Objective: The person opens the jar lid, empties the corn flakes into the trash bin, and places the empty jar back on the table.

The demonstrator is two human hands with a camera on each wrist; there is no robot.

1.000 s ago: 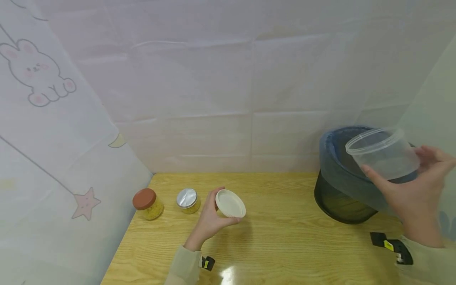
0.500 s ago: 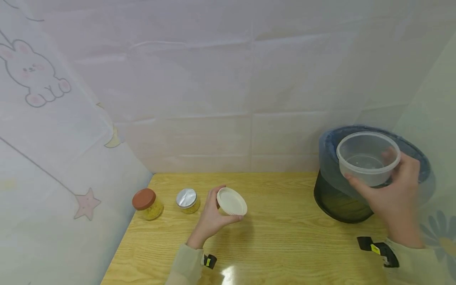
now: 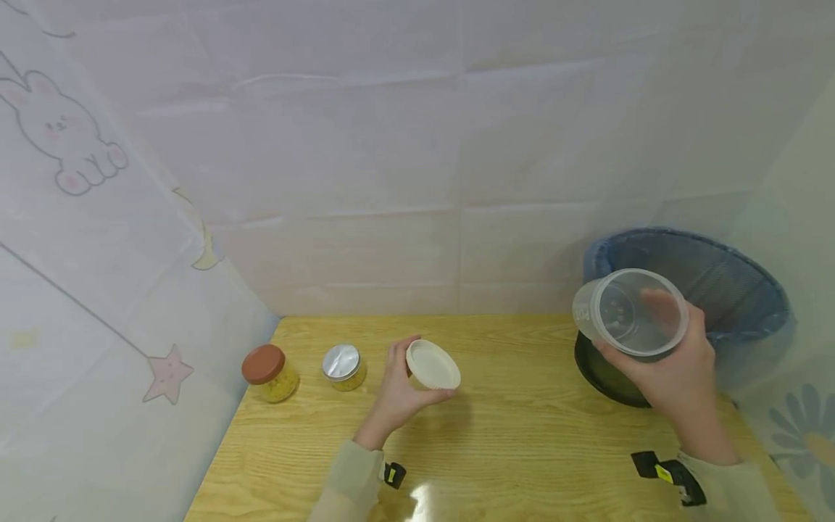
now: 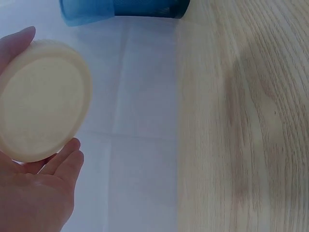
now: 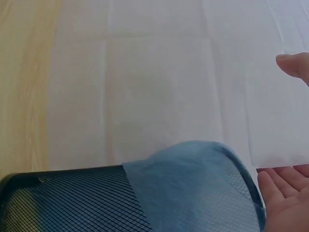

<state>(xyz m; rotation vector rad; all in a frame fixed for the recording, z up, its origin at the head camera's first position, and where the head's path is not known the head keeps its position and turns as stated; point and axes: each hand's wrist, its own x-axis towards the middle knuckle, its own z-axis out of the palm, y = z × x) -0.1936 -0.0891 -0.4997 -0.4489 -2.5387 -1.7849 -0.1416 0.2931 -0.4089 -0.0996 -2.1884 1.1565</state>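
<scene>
My left hand grips a round cream-coloured lid with a ribbed edge, tilted above the table; whether a jar sits under it is hard to tell. In the left wrist view the flat face of the lid lies between thumb and fingers. My right hand holds a clear plastic tub round its side. The tub is tipped with its mouth toward me, and it looks empty. It hangs in front of the black mesh bin, partly covering it. At the right wrist view's edge, thumb and fingers stand apart.
Two small jars with yellow contents stand at the table's left: one with a brown lid, one with a silver lid. A blue bag lines the bin. A pale wall covering rises behind the wooden table.
My right hand has brought the tub leftward and down from beside the bin's mouth, turning its opening toward me. My left hand has shifted slightly right with the lid.
</scene>
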